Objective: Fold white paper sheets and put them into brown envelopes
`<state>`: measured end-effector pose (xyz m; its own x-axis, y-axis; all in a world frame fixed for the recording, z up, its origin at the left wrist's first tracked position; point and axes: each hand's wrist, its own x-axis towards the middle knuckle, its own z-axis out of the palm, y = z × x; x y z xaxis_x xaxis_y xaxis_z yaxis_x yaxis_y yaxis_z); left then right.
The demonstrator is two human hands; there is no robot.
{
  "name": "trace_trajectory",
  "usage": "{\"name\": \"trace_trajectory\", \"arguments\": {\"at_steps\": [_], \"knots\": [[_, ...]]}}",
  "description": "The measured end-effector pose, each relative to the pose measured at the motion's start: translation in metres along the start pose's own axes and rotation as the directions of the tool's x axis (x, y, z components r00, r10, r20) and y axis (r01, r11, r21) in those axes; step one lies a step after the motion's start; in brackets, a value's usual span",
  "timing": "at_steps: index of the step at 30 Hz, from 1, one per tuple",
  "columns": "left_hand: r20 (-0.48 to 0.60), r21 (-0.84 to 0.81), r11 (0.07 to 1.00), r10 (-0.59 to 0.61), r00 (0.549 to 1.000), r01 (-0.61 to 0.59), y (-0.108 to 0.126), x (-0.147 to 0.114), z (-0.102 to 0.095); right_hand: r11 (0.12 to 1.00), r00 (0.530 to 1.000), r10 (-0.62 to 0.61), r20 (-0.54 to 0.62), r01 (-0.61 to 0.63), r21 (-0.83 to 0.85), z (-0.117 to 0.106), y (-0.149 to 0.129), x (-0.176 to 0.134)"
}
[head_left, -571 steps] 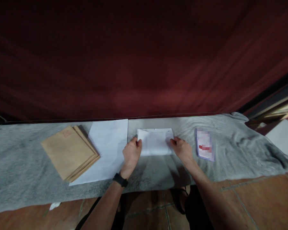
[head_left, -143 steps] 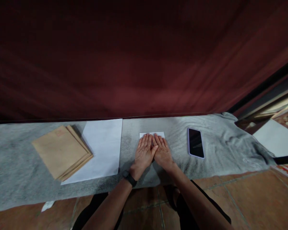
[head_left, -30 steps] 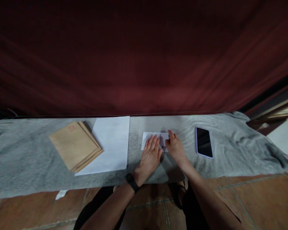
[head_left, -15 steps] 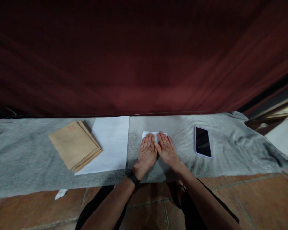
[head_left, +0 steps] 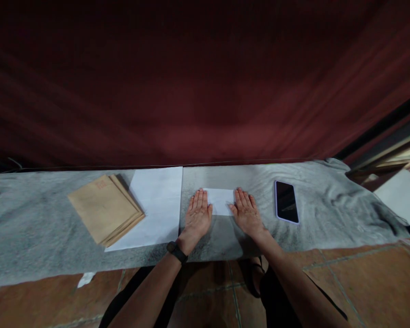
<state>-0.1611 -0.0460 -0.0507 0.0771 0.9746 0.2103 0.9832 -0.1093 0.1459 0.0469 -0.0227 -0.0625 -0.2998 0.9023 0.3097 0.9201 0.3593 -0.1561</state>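
A small white rectangle of paper (head_left: 220, 202) lies flat on the grey cloth between my two hands. My left hand (head_left: 198, 212) rests palm down at the paper's left edge, fingers stretched out, a dark band on the wrist. At the right edge my right hand (head_left: 246, 212) also lies flat, its thumb pointing in over the paper. Neither hand grips anything. The paper's two ends are partly hidden under the fingers, and I cannot tell whether it is folded.
Left of my hands lie large white sheets (head_left: 159, 200) with a stack of brown envelopes (head_left: 104, 207) partly on top. A phone (head_left: 287, 202) in a lilac case lies to the right. Grey cloth (head_left: 30, 214) covers the narrow surface, and a dark red hanging (head_left: 205, 114) stands behind it.
My hands have slid apart, the left one leftward and the right one rightward, uncovering the middle of the small paper. Both stay flat.
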Motion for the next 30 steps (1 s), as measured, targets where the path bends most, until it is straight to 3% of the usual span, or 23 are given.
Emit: {"name": "trace_trajectory", "arguments": {"at_steps": [4, 6, 9, 11, 22, 30], "knots": [[-0.015, 0.008, 1.0, -0.01, 1.0, 0.01, 0.011, -0.001, -0.007, 1.0, 1.0, 0.018, 0.003, -0.018, 0.019, -0.004, -0.005, 0.001], [-0.024, -0.003, 0.995, 0.097, 0.995, -0.097, 0.02, -0.004, -0.009, 0.998, 0.999, -0.018, 0.03, 0.016, 0.055, -0.006, -0.012, 0.001], [0.002, -0.029, 0.951, 0.308, 0.951, -0.308, 0.032, -0.01, -0.009, 0.988, 0.992, -0.103, 0.079, 0.093, 0.121, -0.007, -0.025, -0.002], [0.028, -0.041, 0.931, 0.363, 0.931, -0.362, 0.036, -0.014, -0.007, 0.982, 0.986, -0.141, 0.094, 0.127, 0.14, -0.007, -0.03, -0.007], [0.052, -0.119, 0.933, 0.348, 0.936, -0.34, 0.034, -0.018, -0.009, 0.984, 0.982, -0.168, 0.089, 0.16, 0.083, -0.004, -0.016, -0.015], [0.038, -0.124, 0.939, 0.327, 0.944, -0.32, 0.032, -0.021, -0.006, 0.994, 0.992, -0.106, 0.073, 0.104, 0.033, -0.002, -0.004, -0.017]]}}
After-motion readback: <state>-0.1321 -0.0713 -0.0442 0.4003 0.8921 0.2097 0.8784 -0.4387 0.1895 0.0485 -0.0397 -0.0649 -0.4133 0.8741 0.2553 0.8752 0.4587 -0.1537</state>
